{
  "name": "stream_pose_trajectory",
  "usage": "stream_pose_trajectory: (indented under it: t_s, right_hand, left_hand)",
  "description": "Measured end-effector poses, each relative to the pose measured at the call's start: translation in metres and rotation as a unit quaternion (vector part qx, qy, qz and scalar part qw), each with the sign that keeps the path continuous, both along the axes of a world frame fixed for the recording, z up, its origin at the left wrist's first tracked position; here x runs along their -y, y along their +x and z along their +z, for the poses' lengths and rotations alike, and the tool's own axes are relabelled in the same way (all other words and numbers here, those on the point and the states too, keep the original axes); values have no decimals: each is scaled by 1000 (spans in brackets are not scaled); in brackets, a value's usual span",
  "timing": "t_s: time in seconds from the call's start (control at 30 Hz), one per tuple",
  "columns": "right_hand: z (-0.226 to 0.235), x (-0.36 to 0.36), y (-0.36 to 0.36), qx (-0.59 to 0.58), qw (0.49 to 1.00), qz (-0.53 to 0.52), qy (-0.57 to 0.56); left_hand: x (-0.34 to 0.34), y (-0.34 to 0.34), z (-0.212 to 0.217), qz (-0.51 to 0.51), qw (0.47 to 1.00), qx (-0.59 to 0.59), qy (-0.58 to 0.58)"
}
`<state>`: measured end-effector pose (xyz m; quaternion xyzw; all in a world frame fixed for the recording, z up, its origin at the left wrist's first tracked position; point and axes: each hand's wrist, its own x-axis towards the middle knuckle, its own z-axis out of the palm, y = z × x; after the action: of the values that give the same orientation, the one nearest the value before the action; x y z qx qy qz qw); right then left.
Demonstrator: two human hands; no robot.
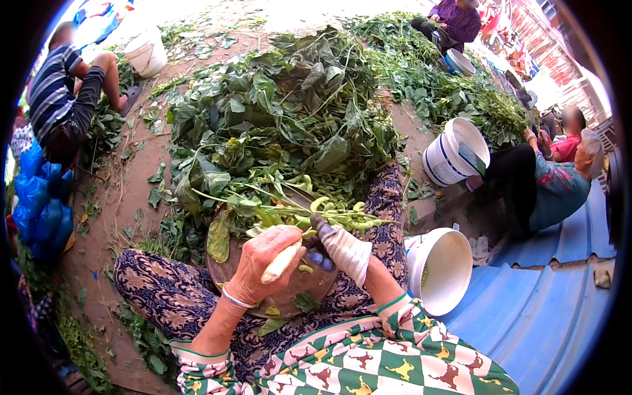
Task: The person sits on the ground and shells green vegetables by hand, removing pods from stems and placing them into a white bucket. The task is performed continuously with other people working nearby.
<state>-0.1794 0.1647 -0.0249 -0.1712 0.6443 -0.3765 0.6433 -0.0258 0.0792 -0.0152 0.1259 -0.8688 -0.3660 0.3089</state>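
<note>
While the left hand [266, 263] curls around a pale wrapped finger, the gloved right hand [342, 250] pinches a stalk [296, 214] of green pods [349, 217] — held over a brown basin [296, 283] on the lap, before the leaf pile [283, 112].

A round brown metal basin [289, 289] rests on the person's lap; the big heap of green leafy bean stalks [283, 118] lies beyond it, and an empty white plastic bucket [442, 270] stands just right.
</note>
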Motion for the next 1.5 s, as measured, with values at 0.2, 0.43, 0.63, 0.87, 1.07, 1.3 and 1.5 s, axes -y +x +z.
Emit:
stream_pose_trajectory:
  t_s: [0.2, 0.43, 0.63, 0.87, 1.07, 1.3, 1.5]
  right_hand:
    - [1, -26, -11, -90, 982, 143, -86]
    - [-1, -32, -1, -104, 979, 132, -118]
    - [-7, -34, 12, -249, 956, 117, -101]
    - [-1, -44, 19, -376, 903, 176, -109]
    - [4, -43, 24, -442, 852, 263, -93]
    - [-5, -41, 31, -496, 822, 263, -93]
    - [-10, -44, 28, -495, 824, 246, -126]
  left_hand:
    - [-20, 11, 4, -26, 995, 58, -78]
    - [-33, 19, 0, 34, 996, -5, -88]
    - [-52, 19, -13, 159, 906, -92, 382]
    - [-56, 26, -22, 100, 773, -153, 608]
    - [-59, 21, -37, 112, 789, -125, 592]
    - [-64, 15, -37, 166, 879, -82, 440]
    - [-56, 24, -40, 138, 826, -119, 534]
